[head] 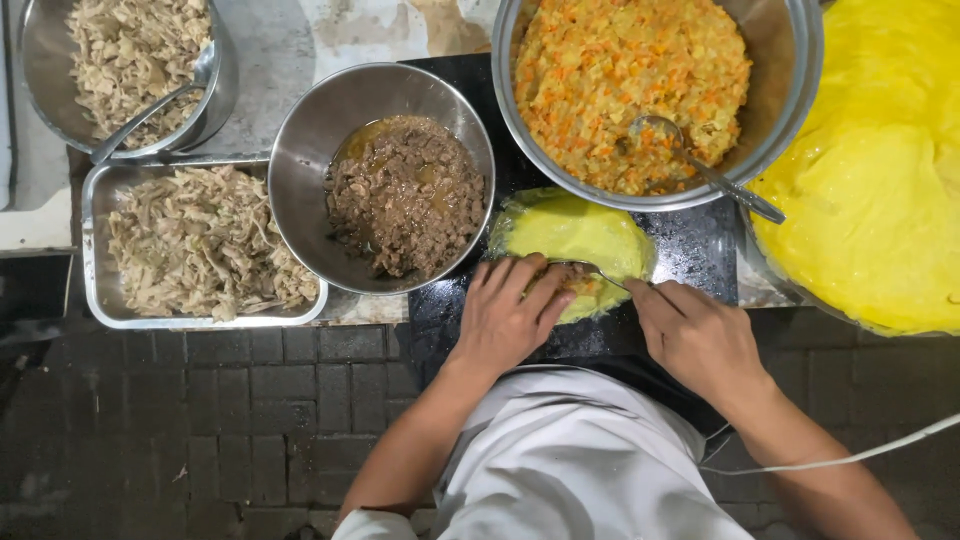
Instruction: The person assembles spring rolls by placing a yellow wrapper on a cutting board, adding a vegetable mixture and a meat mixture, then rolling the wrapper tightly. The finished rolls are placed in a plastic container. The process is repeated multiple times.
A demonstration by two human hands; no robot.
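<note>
Now the left hand [510, 315] presses flat on the yellow wrapper [575, 240] while the right hand [695, 335] grips a spoon [590, 270], spreading filling; folding seems next.

Wrapper [575, 232] on board [690, 250], between meat bowl [300, 180] and crepe stack [880, 200].

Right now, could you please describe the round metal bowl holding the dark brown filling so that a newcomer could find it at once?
Start at the black work board in front of the person, where both hands fold a thin yellow wrapper. Just beyond the left hand, at the board's left edge, sits the round steel bowl. It alone holds dark brown minced filling in liquid; the neighbouring containers hold pale shreds or orange mix.
</note>
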